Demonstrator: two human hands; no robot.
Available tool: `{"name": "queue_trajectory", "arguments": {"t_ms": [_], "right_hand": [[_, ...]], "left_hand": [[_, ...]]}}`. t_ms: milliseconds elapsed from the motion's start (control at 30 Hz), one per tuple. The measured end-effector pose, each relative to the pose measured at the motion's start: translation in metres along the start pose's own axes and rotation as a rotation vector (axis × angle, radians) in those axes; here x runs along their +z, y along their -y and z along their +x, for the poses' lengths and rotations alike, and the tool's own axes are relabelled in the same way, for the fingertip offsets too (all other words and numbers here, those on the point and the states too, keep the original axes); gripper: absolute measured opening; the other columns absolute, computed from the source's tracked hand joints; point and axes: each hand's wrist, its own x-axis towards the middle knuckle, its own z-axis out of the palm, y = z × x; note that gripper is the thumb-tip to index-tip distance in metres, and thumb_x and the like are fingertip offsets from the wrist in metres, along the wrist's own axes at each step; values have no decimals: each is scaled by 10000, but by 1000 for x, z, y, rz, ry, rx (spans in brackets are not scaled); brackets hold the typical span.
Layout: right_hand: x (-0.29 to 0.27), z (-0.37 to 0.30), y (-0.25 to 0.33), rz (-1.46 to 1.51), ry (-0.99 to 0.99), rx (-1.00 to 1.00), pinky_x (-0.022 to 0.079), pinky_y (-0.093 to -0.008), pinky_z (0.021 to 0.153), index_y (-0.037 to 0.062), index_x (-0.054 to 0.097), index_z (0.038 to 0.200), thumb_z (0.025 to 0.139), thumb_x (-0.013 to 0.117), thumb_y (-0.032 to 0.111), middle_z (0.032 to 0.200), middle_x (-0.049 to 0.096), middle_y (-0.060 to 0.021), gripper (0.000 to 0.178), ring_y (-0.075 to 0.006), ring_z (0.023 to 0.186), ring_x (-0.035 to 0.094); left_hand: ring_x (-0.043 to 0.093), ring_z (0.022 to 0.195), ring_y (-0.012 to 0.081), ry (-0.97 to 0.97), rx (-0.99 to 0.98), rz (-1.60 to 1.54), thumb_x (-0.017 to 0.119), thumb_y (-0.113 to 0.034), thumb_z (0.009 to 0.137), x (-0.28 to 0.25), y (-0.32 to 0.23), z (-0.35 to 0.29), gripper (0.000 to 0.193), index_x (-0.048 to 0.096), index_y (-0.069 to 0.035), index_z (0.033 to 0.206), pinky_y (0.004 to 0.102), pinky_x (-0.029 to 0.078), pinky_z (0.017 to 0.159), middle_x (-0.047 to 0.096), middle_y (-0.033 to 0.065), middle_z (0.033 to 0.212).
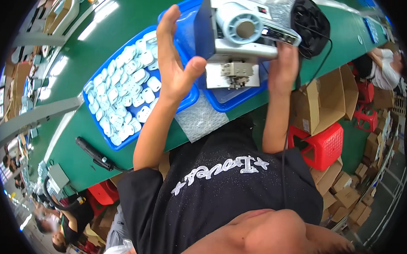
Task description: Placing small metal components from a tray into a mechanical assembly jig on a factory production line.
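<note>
My left hand (175, 65) is raised beside the left side of a silver-grey bench machine (244, 48). Its fingers are stretched up and the thumb stands apart, with nothing held. A pale blue spool-like wheel (244, 25) sits on the machine, and a small metal mechanism (237, 71) shows at its near side. My right hand (284, 69) is at the machine's right end. Its fingers are partly hidden there and blurred, so a grip cannot be made out. Left of my left hand, a blue tray (115, 144) holds many pale blue plastic pieces (119, 88).
Under the machine is another blue tray (222, 105). Bubble wrap (201, 124) lies at the green table's (113, 16) edge. A black handheld tool (94, 152) rests at left, a black cabled object (310, 23) at right. Cardboard boxes (323, 102) and a red stool (321, 144) stand right; other people sit nearby.
</note>
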Motion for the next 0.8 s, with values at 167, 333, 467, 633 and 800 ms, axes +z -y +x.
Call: {"name": "queue_trajectory", "arguments": {"t_ms": [167,333,467,633,800], "right_hand": [[19,-15,-23,-351,109,484,515,-374,957,-26,341,1525,866,799,172,1331,558,-235,827,-260,1097,615],[42,-19,-16,53,204,215,472,-408,1034,-8,313,1527,913,794,339,1365,552,-220,853,-272,1222,569],[45,-13,-2,15,209,150,447,-408,1058,6,337,1518,937,771,350,1375,558,-206,802,-269,1235,563],[41,-3,8,-8,244,110,427,-420,1081,11,354,1511,957,748,355,1394,555,-202,762,-278,1244,560],[28,9,12,-54,303,43,420,-430,1092,12,363,1510,966,731,375,1412,550,-198,750,-284,1254,556]], "left_hand": [[330,1495,301,52,-285,-62,174,-768,972,14,35,5,972,227,-40,1614,440,205,1256,327,192,1616],[331,1498,314,70,-363,-107,40,-855,926,34,24,14,1078,227,-60,1631,433,206,1254,310,171,1644],[320,1502,335,21,-441,-186,53,-892,896,36,16,14,1121,216,-63,1634,450,217,1248,284,177,1652],[342,1492,331,8,-481,-262,91,-888,907,43,15,15,1092,208,-85,1638,459,265,1234,290,169,1650],[408,1454,326,-36,-420,-305,168,-879,919,54,27,10,1058,213,-107,1641,462,330,1206,342,169,1627]]}}
